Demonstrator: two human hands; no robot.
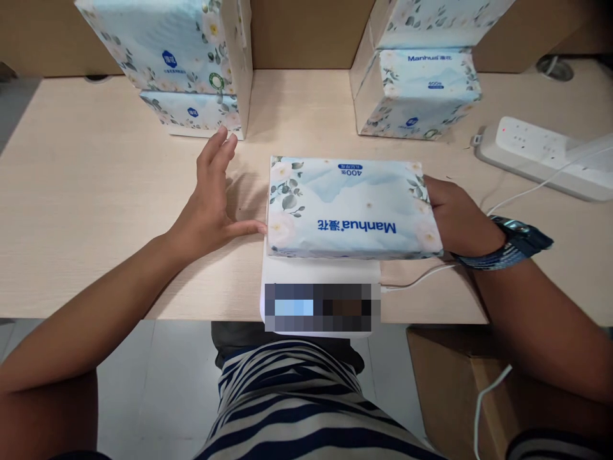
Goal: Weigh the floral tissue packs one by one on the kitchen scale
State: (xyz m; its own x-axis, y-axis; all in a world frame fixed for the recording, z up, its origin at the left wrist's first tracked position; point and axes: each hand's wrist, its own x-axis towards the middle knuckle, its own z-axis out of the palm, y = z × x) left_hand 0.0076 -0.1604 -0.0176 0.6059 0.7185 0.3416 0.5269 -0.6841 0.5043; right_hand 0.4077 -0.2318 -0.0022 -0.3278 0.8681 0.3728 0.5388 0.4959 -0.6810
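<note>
A pack of tissues (354,198), pale blue with flowers and upside-down "Manhua" print, lies over a white flat device, which looks like a scale (320,269), at the table's front edge. My right hand (462,214) is at the pack's right end and appears to grip it; its fingers are hidden behind the pack. At the left end, my left hand (211,198) is open with fingers spread, the thumb tip at the pack's corner. The device's front panel is blurred out.
Tissue packs are stacked at the back left (191,115) and back right (421,96), before a brown cardboard wall (306,32). A white power strip (541,153) with cables lies at right. Below the table stands a cardboard box (440,370).
</note>
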